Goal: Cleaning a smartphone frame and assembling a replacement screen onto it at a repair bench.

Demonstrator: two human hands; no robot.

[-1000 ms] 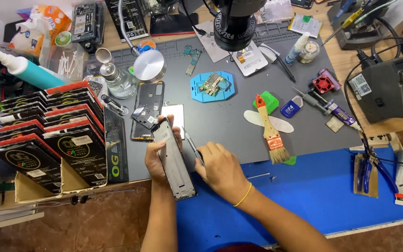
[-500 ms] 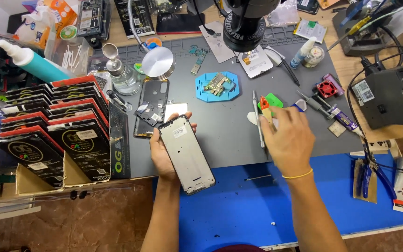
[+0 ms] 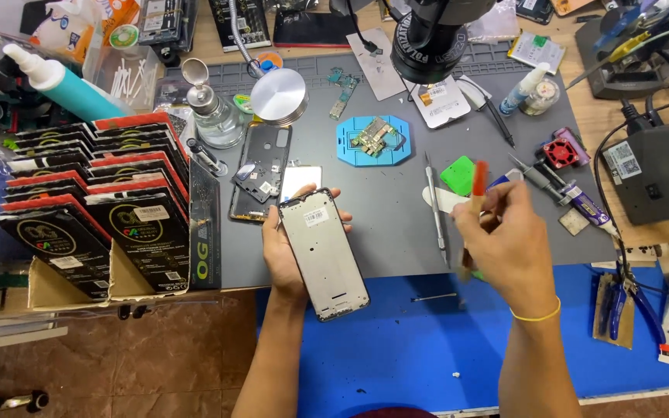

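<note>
- Head view, centre of the frame: the left hand (image 3: 286,255) grasps a silver phone frame (image 3: 324,255) from underneath, thumb on its left edge and fingertips curled over the upper right edge. The frame lies face up and slanted, its top over the grey mat (image 3: 396,232) and its bottom over the blue mat (image 3: 396,348).
- A second ago both hands were closed on this frame, held edge-on; now it is turned flat and only the left hand carries it.
- Head view, right of centre: the right hand (image 3: 509,251) is clenched around a small brush (image 3: 475,213) with an orange-red handle tip, lifted off the worktop and blurred by motion. Half a second ago that hand was reaching over the brush where it lay on the grey mat beside the green pick (image 3: 458,175); the brush is now off the mat.
- I judge the work to have passed from handling the frame to cleaning it, with the brush up but well apart from the frame.
- Head view, around the hands: metal tweezers (image 3: 435,209) lie just left of the right hand, a dark phone back housing (image 3: 261,172) lies above the left hand, and a circuit board sits in a blue holder (image 3: 374,140) in the upper middle.
- Left of the frame: a rack of black boxes (image 3: 79,209) stands on the worktop.
</note>
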